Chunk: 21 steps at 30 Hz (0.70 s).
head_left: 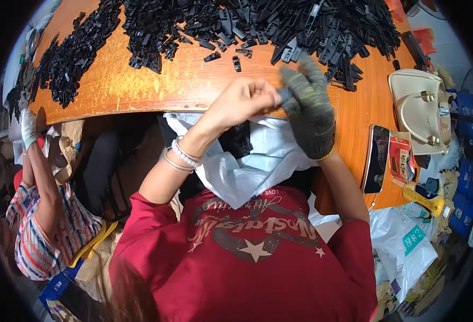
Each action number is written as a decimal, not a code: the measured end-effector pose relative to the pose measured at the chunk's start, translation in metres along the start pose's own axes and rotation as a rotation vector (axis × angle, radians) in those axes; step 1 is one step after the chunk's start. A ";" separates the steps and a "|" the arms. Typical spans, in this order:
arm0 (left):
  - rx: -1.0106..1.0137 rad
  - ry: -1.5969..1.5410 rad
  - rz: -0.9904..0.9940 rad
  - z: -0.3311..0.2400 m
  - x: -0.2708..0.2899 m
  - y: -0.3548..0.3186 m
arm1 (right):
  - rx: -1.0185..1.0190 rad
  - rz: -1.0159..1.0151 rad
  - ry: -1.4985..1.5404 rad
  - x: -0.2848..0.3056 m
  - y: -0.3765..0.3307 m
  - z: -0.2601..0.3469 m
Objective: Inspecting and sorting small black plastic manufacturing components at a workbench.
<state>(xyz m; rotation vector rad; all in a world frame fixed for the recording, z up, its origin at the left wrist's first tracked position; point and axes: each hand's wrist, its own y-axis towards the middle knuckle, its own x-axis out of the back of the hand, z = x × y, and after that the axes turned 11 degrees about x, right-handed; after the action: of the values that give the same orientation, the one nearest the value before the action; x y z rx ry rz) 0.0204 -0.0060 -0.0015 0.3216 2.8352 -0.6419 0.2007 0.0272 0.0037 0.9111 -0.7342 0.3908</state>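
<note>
My left hand (245,99) is bare, with pale bracelets at the wrist. Its fingers are curled into a pinch against a small dark plastic part (285,95). On my right hand (310,110) is a dark grey-green work glove with a yellow-edged cuff. The gloved thumb side grips the same small part, while the other fingertips are smeared by motion. Both hands meet over the table's near edge. Beneath them a white plastic bag (215,172) lies open across my lap, with black pieces (237,140) inside.
Large heaps of black plastic clips (193,21) cover the far side of the wooden table (156,99). To the right lie a phone (376,158), a red packet (401,158) and a cream handbag (420,110). At the left, a co-worker's gloved hand (29,129) reaches toward another heap (67,67).
</note>
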 end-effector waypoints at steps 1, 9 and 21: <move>0.119 -0.028 0.124 0.000 0.006 -0.002 | 0.035 0.039 0.123 -0.006 -0.001 -0.008; -0.559 1.056 -0.509 -0.005 0.057 0.011 | 0.048 0.214 -0.049 0.002 -0.008 -0.006; -0.323 0.810 -0.260 0.004 0.026 0.008 | 0.056 0.368 -0.024 0.013 0.010 -0.014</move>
<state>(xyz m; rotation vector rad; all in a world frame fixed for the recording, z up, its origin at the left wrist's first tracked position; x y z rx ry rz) -0.0018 0.0035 -0.0153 0.1771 3.7254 -0.0652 0.2094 0.0449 0.0131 0.8335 -0.9192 0.7291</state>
